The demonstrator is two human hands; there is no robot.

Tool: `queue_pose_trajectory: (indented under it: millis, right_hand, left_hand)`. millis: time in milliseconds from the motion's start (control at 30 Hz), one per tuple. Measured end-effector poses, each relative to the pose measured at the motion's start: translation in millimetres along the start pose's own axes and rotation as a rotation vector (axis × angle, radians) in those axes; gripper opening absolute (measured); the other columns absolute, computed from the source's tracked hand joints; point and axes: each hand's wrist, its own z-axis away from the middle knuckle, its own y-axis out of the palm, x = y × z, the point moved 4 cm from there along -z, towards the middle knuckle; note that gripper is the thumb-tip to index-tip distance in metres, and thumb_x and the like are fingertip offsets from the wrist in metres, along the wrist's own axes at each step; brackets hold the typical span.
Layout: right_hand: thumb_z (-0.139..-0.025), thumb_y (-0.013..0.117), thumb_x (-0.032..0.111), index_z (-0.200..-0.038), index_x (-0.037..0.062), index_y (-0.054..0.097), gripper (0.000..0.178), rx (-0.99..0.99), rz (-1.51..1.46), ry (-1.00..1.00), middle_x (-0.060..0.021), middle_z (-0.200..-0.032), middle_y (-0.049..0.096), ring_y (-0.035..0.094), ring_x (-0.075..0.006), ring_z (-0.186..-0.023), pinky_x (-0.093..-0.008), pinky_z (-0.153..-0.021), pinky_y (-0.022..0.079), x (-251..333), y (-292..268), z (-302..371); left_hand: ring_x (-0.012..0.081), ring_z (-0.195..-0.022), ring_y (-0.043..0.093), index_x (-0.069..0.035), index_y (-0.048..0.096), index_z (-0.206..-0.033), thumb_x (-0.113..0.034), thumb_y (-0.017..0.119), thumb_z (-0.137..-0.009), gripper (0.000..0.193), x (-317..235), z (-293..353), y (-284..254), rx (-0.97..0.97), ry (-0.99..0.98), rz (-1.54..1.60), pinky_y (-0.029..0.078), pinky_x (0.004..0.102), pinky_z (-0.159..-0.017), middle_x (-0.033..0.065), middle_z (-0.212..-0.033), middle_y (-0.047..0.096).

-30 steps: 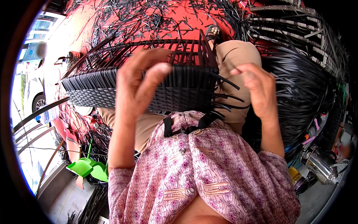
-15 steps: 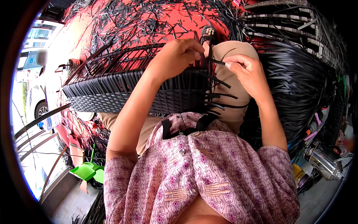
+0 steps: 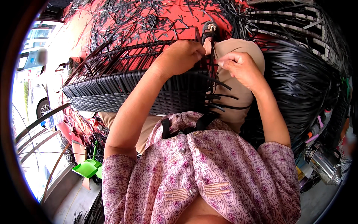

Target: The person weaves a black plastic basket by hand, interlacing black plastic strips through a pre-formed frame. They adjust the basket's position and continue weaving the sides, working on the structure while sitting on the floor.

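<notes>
1. Nearest is the person's patterned shirt (image 3: 164,168); just beyond its hem, the dark woven basket (image 3: 112,91) lies across the lap, its closely woven side toward the body and its open ribs facing away.
2. The left hand (image 3: 182,56) is over the basket's right end, fingers curled inward; whether they are clamped on a strand cannot be told, since the hand's own back hides the tips.
3. The right hand (image 3: 240,69) is just beside that corner, thumb and forefinger close together near a thin dark strip; whether they pinch it is too small to tell. If they do, a weak pinch could let it slip, and a hard tug could twist the corner or snap the strip.
4. Loose strip ends (image 3: 223,97) jut from that end over the beige trouser leg (image 3: 242,56); they could tangle or be caught up by mistake, being so near one another.
5. The basket could tip or slide, as the lap seems its main support.
6. Farther off, a large bundle of black strips (image 3: 294,82) is right of the knee, and cut scraps (image 3: 130,20) litter the red floor (image 3: 167,15); a dropped strip could be lost among them.
</notes>
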Motion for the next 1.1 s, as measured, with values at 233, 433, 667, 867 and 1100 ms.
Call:
queue_pose_trajectory:
  millis: [233,433,667,867,1100]
  right_hand:
    - [-0.091,0.064,0.016,-0.105,-0.0003,0.069,0.022,0.002,-0.173,0.029,0.0005,-0.088,0.066,0.048,-0.0041,-0.067,-0.0200,-0.058,0.040,-25,18,-2]
    - [-0.092,0.064,0.017,-0.102,-0.0001,0.069,0.021,-0.009,-0.189,0.043,0.0026,-0.081,0.062,0.046,-0.0029,-0.065,-0.0193,-0.056,0.038,-22,10,6]
    - [-0.091,0.066,0.021,-0.099,-0.0006,0.070,0.023,-0.039,-0.160,-0.025,0.0028,-0.072,0.059,0.044,-0.0039,-0.060,-0.0216,-0.054,0.039,-18,-5,6]
    - [-0.091,0.067,0.020,-0.098,-0.0001,0.071,0.022,-0.056,-0.175,-0.019,0.0043,-0.070,0.057,0.044,-0.0031,-0.060,-0.0217,-0.054,0.038,-9,-6,6]
    - [-0.092,0.065,0.021,-0.100,0.0015,0.070,0.022,-0.016,-0.083,-0.027,0.0039,-0.080,0.062,0.044,-0.0022,-0.063,-0.0190,-0.055,0.036,-14,2,0]
  left_hand:
    - [0.0103,-0.071,0.062,0.001,0.067,-0.101,-0.004,0.062,-0.083,0.020,-6,-9,-2,0.090,-0.130,0.115,0.050,0.0260,-0.065,0.0073,-0.081,0.068]
    - [0.0080,-0.070,0.060,0.000,0.069,-0.099,-0.003,0.065,-0.081,0.019,5,-3,-10,-0.006,-0.212,0.183,0.049,0.0246,-0.064,0.0045,-0.078,0.067]
    - [0.0184,-0.072,0.067,-0.004,0.071,-0.088,-0.015,0.063,-0.081,0.015,14,1,-9,0.061,-0.125,-0.197,0.052,0.0321,-0.067,0.0077,-0.078,0.069]
    - [0.0216,-0.079,0.068,-0.005,0.071,-0.088,-0.020,0.060,-0.083,0.019,4,-4,-9,0.221,-0.329,-0.176,0.053,0.0340,-0.073,0.0082,-0.083,0.070]
    - [0.0232,-0.082,0.068,-0.006,0.071,-0.097,-0.016,0.060,-0.084,0.019,10,-3,-18,0.159,-0.141,-0.206,0.053,0.0344,-0.078,0.0095,-0.090,0.071]
